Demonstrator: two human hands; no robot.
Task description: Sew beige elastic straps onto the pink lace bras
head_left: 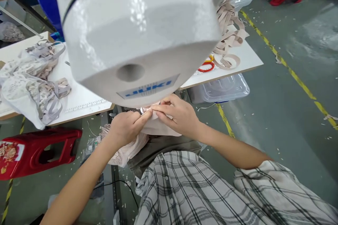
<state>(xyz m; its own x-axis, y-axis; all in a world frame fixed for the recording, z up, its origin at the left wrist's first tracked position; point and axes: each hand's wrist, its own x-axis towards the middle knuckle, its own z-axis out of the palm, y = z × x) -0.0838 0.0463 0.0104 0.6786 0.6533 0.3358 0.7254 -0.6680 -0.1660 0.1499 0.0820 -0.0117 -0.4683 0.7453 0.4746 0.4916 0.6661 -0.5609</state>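
Both hands meet close together under the front of a white sewing machine (142,24) marked JUKI. My left hand (128,124) is closed, thumb and forefinger pinching the edge of a pale pink fabric piece (163,128). Beside it my right hand (179,114) grips the same fabric, its fingertips nearly touching the left thumb. The fabric hangs down over my lap, and more pale lace fabric (124,153) bunches below my left wrist. The machine head hides the needle and whatever part of the fabric lies beneath it.
Lace garments with straps (34,81) lie on the white table at left. Beige elastic strips (228,42) and red-handled scissors (207,66) lie on the right part. Beneath that side is a clear plastic bin (221,89). A red stool (42,151) stands at lower left.
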